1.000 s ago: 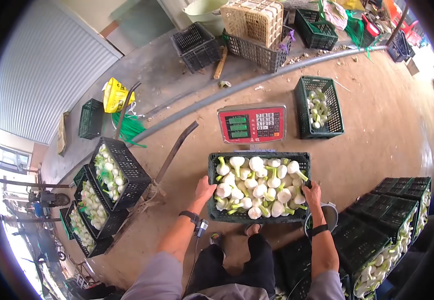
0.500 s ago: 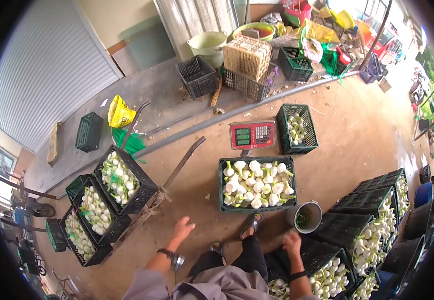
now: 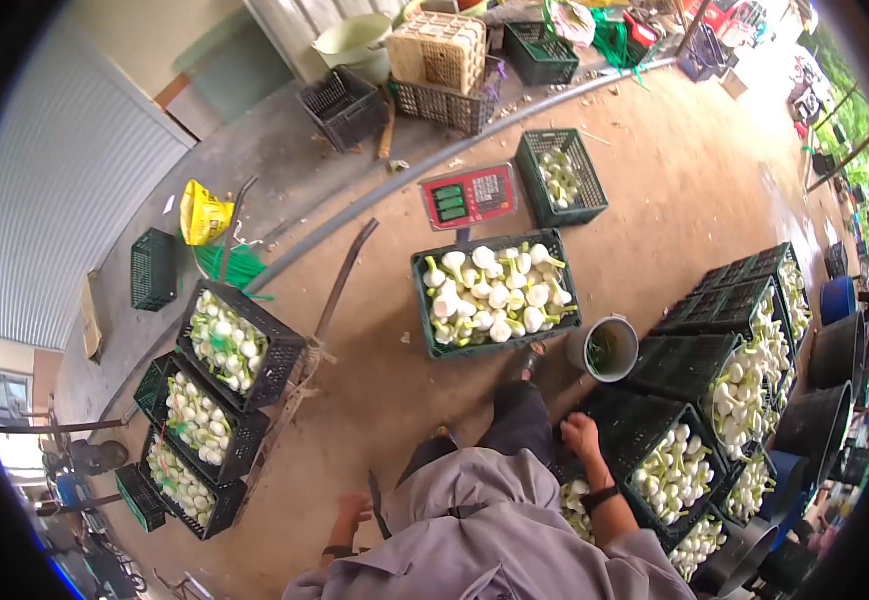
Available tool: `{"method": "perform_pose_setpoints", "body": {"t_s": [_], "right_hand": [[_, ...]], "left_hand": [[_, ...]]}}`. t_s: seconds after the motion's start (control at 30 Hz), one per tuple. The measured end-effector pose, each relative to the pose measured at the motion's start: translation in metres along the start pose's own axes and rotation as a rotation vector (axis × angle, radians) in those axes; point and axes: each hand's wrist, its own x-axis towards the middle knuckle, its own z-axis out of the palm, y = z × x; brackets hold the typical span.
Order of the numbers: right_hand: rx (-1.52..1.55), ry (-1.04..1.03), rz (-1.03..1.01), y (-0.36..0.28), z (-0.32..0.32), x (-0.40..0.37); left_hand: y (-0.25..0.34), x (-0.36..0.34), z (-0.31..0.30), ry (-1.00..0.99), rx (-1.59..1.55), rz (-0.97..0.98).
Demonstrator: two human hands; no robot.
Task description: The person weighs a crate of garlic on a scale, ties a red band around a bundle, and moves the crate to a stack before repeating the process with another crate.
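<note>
Dusty brown floor (image 3: 645,190), brightest toward two o'clock, where daylight glares beside greenery (image 3: 847,85). Pale ribbed shutter (image 3: 65,190) at ten o'clock, beige wall (image 3: 145,40) between ten and eleven, window (image 3: 3,392) between eight and nine. Grey pipe (image 3: 355,207) runs from nine o'clock past twelve, edging a grey strip of paving (image 3: 265,155).

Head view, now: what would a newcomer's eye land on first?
Probably the dark crate heaped with white, green-stemmed bulbs, near the middle of the picture. Just beyond it, the red panel with green displays stands out against the brown floor. Next would likely be the bright yellow bag at the left, above the tilted crates of bulbs.
</note>
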Motion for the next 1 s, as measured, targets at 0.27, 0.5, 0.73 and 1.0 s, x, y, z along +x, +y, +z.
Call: {"method": "perform_pose_setpoints", "body": {"t_s": [0.27,0.5,0.73,1.0], "right_hand": [[-0.078,-0.152,-0.205,-0.123,-0.024,0.163],[-0.140,-0.188,-0.341,-0.183,-0.083,0.227],[0.103,-0.128,-0.223,-0.128,-0.131,0.213],[-0.026,0.084,-0.142,-0.060,-0.120,0.045]], "left_hand": [[0.081,-0.055,0.102,0.066,-0.090,0.068],[0.118,-0.081,0.175,0.060,-0.143,0.129],[0.143,-0.057,0.180,-0.077,-0.028,0.156],[0.213,0.050,0.191,-0.454,0.332,0.247]]}}
